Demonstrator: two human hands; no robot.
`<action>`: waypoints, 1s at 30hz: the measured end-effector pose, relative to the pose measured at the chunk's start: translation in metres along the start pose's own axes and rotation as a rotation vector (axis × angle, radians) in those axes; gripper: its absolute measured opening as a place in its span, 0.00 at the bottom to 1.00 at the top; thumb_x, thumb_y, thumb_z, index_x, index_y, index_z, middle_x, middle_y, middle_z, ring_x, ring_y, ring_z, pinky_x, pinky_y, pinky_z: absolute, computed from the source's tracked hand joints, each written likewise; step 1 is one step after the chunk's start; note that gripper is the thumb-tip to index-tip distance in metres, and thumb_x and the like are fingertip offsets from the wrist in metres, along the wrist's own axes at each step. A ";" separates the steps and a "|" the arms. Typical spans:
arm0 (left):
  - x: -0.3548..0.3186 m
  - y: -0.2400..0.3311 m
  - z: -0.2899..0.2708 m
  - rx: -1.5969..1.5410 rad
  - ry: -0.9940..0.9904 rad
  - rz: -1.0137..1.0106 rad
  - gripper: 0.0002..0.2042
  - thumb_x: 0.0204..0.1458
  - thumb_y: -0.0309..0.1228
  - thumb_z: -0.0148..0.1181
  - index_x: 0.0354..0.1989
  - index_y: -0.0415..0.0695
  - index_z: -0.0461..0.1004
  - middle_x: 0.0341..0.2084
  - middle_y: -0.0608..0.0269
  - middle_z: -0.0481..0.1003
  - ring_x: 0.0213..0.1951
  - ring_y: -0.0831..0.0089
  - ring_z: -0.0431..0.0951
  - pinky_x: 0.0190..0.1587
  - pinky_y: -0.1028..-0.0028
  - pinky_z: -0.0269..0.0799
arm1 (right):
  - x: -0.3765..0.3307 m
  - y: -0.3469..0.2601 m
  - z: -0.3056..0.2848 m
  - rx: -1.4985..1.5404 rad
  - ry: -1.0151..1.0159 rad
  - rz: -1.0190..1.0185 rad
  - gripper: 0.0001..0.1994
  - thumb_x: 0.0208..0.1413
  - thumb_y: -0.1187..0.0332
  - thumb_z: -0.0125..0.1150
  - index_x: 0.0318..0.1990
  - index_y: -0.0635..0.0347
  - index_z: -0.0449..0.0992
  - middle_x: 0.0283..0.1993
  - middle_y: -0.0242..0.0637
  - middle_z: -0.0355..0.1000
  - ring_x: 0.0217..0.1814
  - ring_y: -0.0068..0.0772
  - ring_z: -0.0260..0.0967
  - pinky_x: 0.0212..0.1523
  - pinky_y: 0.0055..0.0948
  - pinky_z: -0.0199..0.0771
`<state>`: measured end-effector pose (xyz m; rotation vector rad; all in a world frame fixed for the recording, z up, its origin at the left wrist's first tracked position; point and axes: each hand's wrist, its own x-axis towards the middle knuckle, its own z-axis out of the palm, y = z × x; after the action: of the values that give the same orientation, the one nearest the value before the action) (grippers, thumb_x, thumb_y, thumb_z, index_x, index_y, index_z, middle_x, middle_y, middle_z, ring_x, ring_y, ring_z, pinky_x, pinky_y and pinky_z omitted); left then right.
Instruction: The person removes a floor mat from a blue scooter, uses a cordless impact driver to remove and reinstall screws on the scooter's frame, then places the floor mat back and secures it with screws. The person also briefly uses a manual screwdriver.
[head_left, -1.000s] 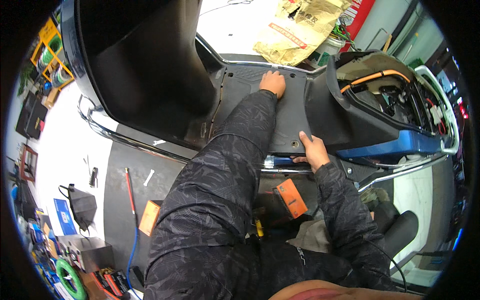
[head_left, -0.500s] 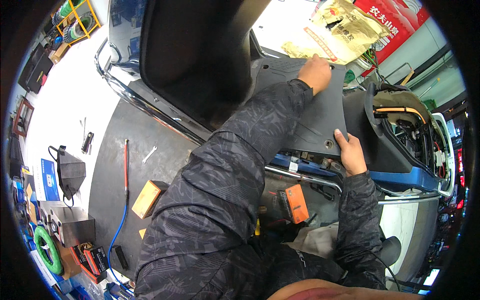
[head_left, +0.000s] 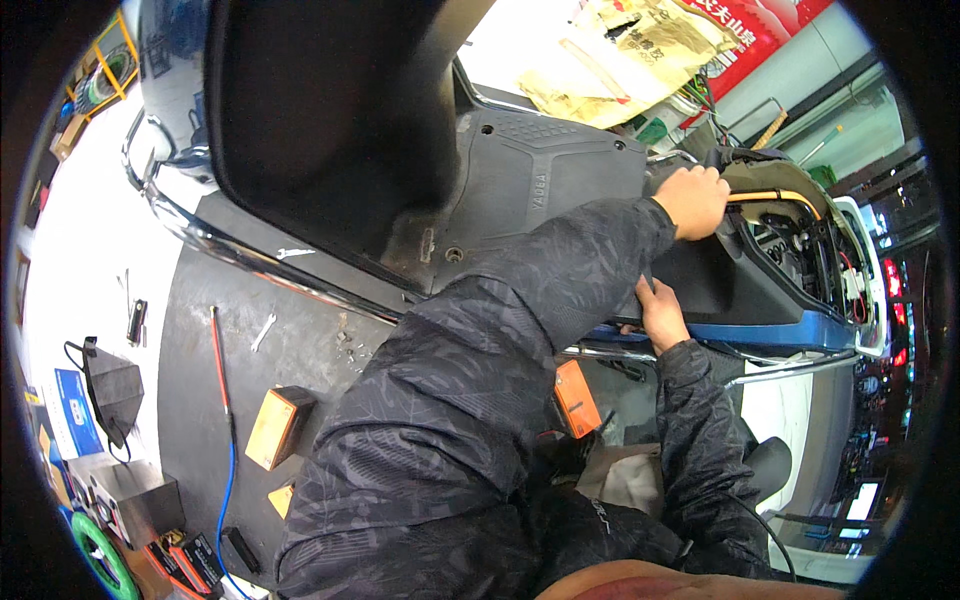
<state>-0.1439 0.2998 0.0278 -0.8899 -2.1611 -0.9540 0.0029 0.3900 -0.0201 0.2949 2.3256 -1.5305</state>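
A dark grey plastic footboard (head_left: 580,165) with screw holes lies in the floor of a blue electric scooter. My left hand (head_left: 690,203) is closed, its fingers curled over the upper edge of the black seat-base cover (head_left: 745,280) behind the footboard. My right hand (head_left: 663,315) is closed at the footboard's near rear corner, thumb on top and fingertips underneath. My left sleeve hides that corner and much of the near edge. A yellow-orange cable (head_left: 775,195) runs inside the open body behind the cover.
A chrome guard bar (head_left: 250,262) runs along the scooter's near side. Orange boxes (head_left: 278,428), a small wrench (head_left: 263,332) and a red-and-blue air hose (head_left: 227,420) lie on the dark mat. A yellow bag (head_left: 625,60) stands beyond the footboard.
My left hand has left the footboard's far corner and moved right onto the seat-base cover. My right hand stays by the near rear corner. The whole view has shifted somewhat.
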 end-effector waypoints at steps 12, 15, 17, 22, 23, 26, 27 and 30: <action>-0.108 -0.197 -0.042 0.118 0.097 -0.489 0.09 0.58 0.26 0.49 0.42 0.36 0.73 0.42 0.39 0.77 0.48 0.41 0.77 0.52 0.50 0.72 | -0.007 0.010 0.015 -0.726 0.494 -0.419 0.25 0.64 0.53 0.62 0.51 0.73 0.76 0.43 0.62 0.80 0.46 0.63 0.80 0.48 0.47 0.78; -0.117 -0.217 -0.050 0.100 0.091 -0.471 0.09 0.55 0.23 0.53 0.43 0.38 0.73 0.43 0.41 0.78 0.50 0.41 0.76 0.52 0.51 0.72 | -0.009 -0.002 0.010 -0.517 0.481 -0.478 0.21 0.64 0.58 0.65 0.47 0.75 0.77 0.40 0.62 0.79 0.45 0.60 0.80 0.46 0.43 0.78; -0.113 -0.219 -0.049 0.111 -0.016 -0.515 0.09 0.55 0.24 0.52 0.43 0.38 0.73 0.42 0.42 0.78 0.49 0.41 0.77 0.52 0.50 0.72 | -0.012 -0.010 0.010 -0.538 0.510 -0.513 0.21 0.63 0.59 0.65 0.46 0.75 0.77 0.39 0.62 0.79 0.44 0.60 0.80 0.46 0.43 0.78; -0.104 -0.216 -0.046 0.320 -0.190 -0.483 0.09 0.61 0.28 0.46 0.43 0.40 0.74 0.44 0.45 0.80 0.49 0.43 0.79 0.51 0.49 0.74 | -0.014 -0.017 0.013 -0.582 0.557 -0.569 0.20 0.62 0.59 0.64 0.47 0.74 0.76 0.39 0.67 0.78 0.45 0.67 0.78 0.48 0.51 0.78; -0.103 -0.216 -0.045 0.346 -0.203 -0.481 0.10 0.61 0.28 0.46 0.43 0.40 0.74 0.44 0.46 0.80 0.49 0.44 0.79 0.51 0.49 0.75 | -0.014 -0.015 0.014 -0.589 0.527 -0.461 0.20 0.63 0.59 0.64 0.47 0.74 0.76 0.39 0.67 0.78 0.45 0.67 0.78 0.48 0.52 0.78; -0.099 -0.213 -0.042 0.407 -0.213 -0.497 0.12 0.63 0.30 0.44 0.44 0.40 0.74 0.45 0.46 0.81 0.49 0.45 0.80 0.51 0.49 0.75 | -0.012 -0.009 0.018 -0.606 0.517 -0.341 0.20 0.63 0.59 0.63 0.48 0.72 0.74 0.38 0.66 0.78 0.45 0.67 0.78 0.48 0.54 0.77; -0.097 -0.211 -0.041 0.416 -0.209 -0.516 0.12 0.63 0.30 0.43 0.44 0.40 0.74 0.45 0.46 0.81 0.49 0.45 0.80 0.51 0.49 0.76 | -0.012 -0.008 0.018 -0.602 0.534 -0.403 0.20 0.63 0.59 0.63 0.48 0.72 0.74 0.37 0.66 0.78 0.44 0.67 0.78 0.48 0.54 0.77; -0.093 -0.206 -0.042 0.439 -0.211 -0.520 0.11 0.61 0.29 0.46 0.43 0.40 0.75 0.44 0.45 0.81 0.49 0.44 0.80 0.52 0.50 0.76 | -0.013 -0.013 0.016 -0.586 0.540 -0.492 0.19 0.62 0.59 0.63 0.47 0.71 0.74 0.36 0.66 0.78 0.43 0.67 0.78 0.46 0.54 0.78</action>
<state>-0.2365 0.1292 -0.0963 -0.2229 -2.7077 -0.5779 0.0130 0.3698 -0.0095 -0.0320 3.3365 -0.9227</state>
